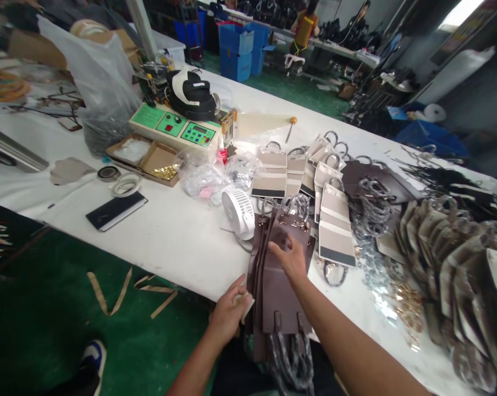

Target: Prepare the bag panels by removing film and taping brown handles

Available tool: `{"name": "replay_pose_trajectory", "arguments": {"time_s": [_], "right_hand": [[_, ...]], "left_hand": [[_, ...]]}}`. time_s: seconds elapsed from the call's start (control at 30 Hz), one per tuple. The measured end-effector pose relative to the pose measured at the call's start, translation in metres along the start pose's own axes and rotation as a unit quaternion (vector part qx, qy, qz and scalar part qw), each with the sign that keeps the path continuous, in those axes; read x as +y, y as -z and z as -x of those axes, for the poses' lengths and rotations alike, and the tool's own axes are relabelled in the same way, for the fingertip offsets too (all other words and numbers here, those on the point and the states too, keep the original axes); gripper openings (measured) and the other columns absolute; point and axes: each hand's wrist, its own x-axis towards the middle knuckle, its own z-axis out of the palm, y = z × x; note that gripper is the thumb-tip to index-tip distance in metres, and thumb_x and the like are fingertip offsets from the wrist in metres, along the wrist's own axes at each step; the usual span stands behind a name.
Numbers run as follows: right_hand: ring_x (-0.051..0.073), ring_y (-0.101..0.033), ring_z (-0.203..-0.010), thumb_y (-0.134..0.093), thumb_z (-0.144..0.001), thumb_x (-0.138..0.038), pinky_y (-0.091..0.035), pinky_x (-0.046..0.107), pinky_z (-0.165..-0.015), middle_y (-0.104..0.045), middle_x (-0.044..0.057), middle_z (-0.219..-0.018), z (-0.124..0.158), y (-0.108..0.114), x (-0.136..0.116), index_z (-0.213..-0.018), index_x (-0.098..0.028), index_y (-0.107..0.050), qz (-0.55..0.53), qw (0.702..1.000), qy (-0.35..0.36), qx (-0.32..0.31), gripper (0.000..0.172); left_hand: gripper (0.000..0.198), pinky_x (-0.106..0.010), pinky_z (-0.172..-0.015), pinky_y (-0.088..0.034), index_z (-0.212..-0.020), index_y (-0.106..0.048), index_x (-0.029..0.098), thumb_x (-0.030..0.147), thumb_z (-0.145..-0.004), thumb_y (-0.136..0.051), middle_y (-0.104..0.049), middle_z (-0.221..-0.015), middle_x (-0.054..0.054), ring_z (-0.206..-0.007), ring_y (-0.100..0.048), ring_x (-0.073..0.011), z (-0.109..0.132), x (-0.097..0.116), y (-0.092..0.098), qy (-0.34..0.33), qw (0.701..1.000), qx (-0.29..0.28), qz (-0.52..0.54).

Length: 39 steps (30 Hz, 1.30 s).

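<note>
A stack of dark brown bag panels (pixel 279 286) lies at the table's front edge, with plastic-wrapped handles (pixel 292 357) hanging toward me and more at the far end. My right hand (pixel 290 257) is over the top panel, thumb and fingers apart, apparently touching its upper part. My left hand (pixel 230 308) is at the stack's left side, closed on a small pale flat piece (pixel 247 310) whose kind I cannot make out. Just beyond the stack stands a white fan (pixel 238 213). Beige bag panels (pixel 337 225) with dark bands and wrapped handles lie to the right.
Left on the table are a dark flat piece (pixel 116 210), tape rolls (pixel 126 185), a cardboard box (pixel 160 159) with gold fittings, and a green-panelled machine (pixel 178 126). Many taupe bags (pixel 442 258) stand in a row at right. Strips (pixel 98 293) lie on the green floor.
</note>
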Motion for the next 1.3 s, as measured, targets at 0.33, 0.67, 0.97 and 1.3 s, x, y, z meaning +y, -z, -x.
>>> {"name": "replay_pose_trajectory", "arguments": {"time_s": [0.33, 0.67, 0.97, 1.3], "right_hand": [[0.033, -0.064, -0.116, -0.064, -0.076, -0.075, -0.047, 0.043, -0.102, -0.070, 0.017, -0.123, -0.025, 0.046, 0.106, -0.131, -0.012, -0.064, -0.025, 0.985, -0.154, -0.081, 0.084], [0.033, -0.067, -0.109, -0.072, -0.074, -0.070, -0.055, 0.042, -0.093, -0.074, 0.012, -0.114, -0.039, 0.021, 0.097, -0.115, -0.019, -0.068, -0.215, 0.962, -0.147, -0.087, 0.065], [0.034, -0.074, -0.099, -0.085, -0.073, -0.051, -0.059, 0.047, -0.091, -0.078, 0.013, -0.104, -0.040, 0.107, 0.098, -0.122, -0.018, -0.068, -0.534, 0.782, -0.173, -0.270, 0.062], [0.038, -0.069, -0.105, -0.073, -0.074, -0.061, -0.053, 0.050, -0.095, -0.077, 0.013, -0.104, -0.056, 0.055, 0.128, -0.102, -0.019, -0.071, -0.212, 0.968, -0.127, -0.028, 0.050]], "left_hand": [[0.023, -0.036, -0.095, -0.045, -0.073, -0.062, 0.021, 0.043, -0.079, -0.062, -0.067, -0.093, -0.005, -0.100, -0.061, -0.0259, -0.092, 0.046, -0.044, -0.063, 0.989, 0.038, -0.131], [0.026, -0.031, -0.083, -0.045, -0.081, -0.065, 0.020, 0.046, -0.084, -0.063, -0.061, -0.087, -0.002, -0.086, -0.058, -0.0202, -0.098, 0.065, -0.067, -0.077, 0.983, 0.023, -0.164], [0.015, -0.032, -0.094, -0.045, -0.081, -0.069, 0.024, 0.034, -0.091, -0.064, -0.064, -0.088, -0.002, -0.095, -0.061, -0.0207, -0.047, 0.124, -0.103, -0.206, 0.945, -0.018, -0.252], [0.024, -0.045, -0.117, -0.038, -0.083, -0.067, 0.022, 0.043, -0.090, -0.058, -0.053, -0.151, -0.010, -0.137, -0.051, -0.0303, -0.081, 0.088, -0.086, -0.125, 0.964, 0.057, -0.229]]}}
